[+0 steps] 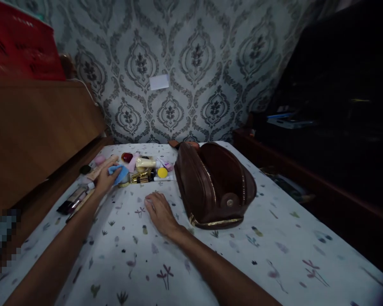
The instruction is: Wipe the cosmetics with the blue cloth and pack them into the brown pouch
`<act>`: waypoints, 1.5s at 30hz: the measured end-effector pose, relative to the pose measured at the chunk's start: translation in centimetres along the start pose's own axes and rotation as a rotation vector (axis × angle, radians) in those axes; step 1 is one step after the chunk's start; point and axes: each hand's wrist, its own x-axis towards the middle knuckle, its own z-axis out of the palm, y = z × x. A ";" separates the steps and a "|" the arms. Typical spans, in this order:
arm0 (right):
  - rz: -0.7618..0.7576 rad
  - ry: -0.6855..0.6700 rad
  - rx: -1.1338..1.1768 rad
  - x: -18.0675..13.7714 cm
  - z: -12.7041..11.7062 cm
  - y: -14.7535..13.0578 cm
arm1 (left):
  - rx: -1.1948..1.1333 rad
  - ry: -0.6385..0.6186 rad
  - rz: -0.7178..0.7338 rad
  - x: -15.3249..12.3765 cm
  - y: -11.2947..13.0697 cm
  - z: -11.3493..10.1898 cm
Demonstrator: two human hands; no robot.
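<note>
At the left edge of the printed sheet (274, 250): dark slim tubes (73, 202), lying close to the drop. Next, left hand (104, 177), fingers laid on a blue cloth (120, 173); whether it pinches the cloth cannot be told. Beside it, a loose heap: cream tube (146, 162), yellow round piece (162, 172). Middle: right hand (159, 212), flat, fingers together, holding nothing. Right: brown zip pouch (213, 182), toward the far edge. Risk, as judged: the left forearm could nudge the tubes off the edge, and dragging the cloth could scatter the heap.
</note>
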 end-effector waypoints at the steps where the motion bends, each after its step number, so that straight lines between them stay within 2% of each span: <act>1: -0.001 0.002 -0.001 0.0 0.0 0.0 | -0.010 -0.012 -0.004 0.0 -0.1 0.1; 9: -0.026 0.022 0.016 -0.1 0.2 0.5 | -0.157 -0.110 -0.106 -0.3 -0.4 0.4; 15: -0.014 0.011 -0.005 -0.1 0.1 0.4 | -0.267 -0.050 -0.132 -2.0 1.5 -0.8; 20: -0.027 -0.004 -0.006 -0.2 0.2 0.2 | -0.298 -0.237 -0.200 -4.4 3.3 -0.5; 23: -0.039 -0.029 -0.001 -0.2 0.2 0.2 | -0.315 -0.250 -0.329 -5.6 4.1 -0.5; 25: -0.038 -0.048 0.003 -0.2 0.2 0.1 | -0.322 -0.317 -0.368 -6.0 4.8 -0.9; 28: -0.032 -0.076 0.006 -0.2 -0.1 -0.2 | -0.357 -0.525 -0.311 -6.5 6.0 -1.5; 30: -0.036 -0.106 0.013 -0.1 -0.4 -0.6 | -0.379 -0.610 -0.260 -7.0 6.9 -1.4; 34: 0.005 -0.143 0.049 0.2 -0.8 -1.2 | -0.441 -0.525 -0.221 -8.4 7.9 0.0; 38: 0.127 -0.107 0.074 0.4 -0.7 -1.1 | -0.419 -0.405 -0.166 -9.9 7.8 2.1; 45: 0.215 -0.082 0.255 0.5 -0.9 -0.6 | -0.371 -0.258 -0.228 -10.9 6.6 3.8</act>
